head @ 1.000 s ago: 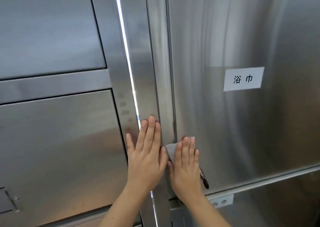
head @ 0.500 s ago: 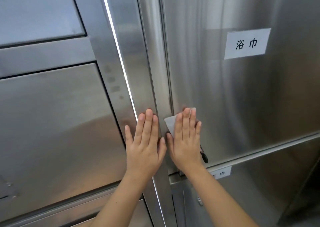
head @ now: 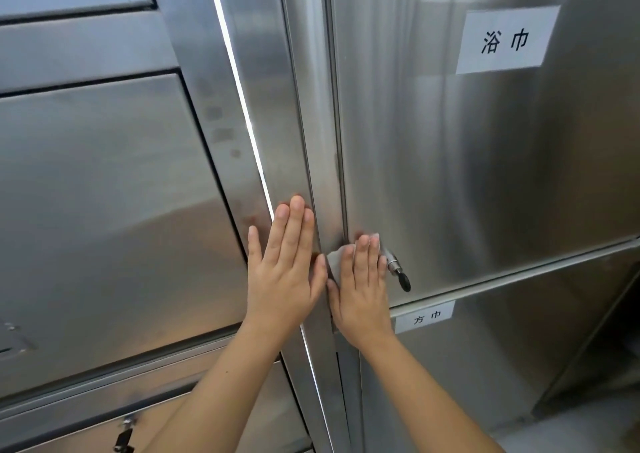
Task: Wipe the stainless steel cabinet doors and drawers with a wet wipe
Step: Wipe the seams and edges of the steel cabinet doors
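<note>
While the wet wipe (head: 337, 258) is pressed flat under the right hand (head: 363, 279) at the lower left corner of the labelled cabinet door (head: 485, 175), just beside the lock and its key (head: 398, 271), the job is judged to be in mid-course. The right hand is laid open, fingers straight and close together on the wipe. The left hand (head: 287, 262) is spread flat and bare on the upright frame strip (head: 263, 106), nothing held. Curved streaks are seen across the door; wiping marks or mere reflection, it cannot be told. Dull smudges (head: 218, 123) are noted higher on the frame's left edge, so that part is judged undone. The left panels (head: 104, 210) and the lower door (head: 485, 366) are presumed left to be wiped.
</note>
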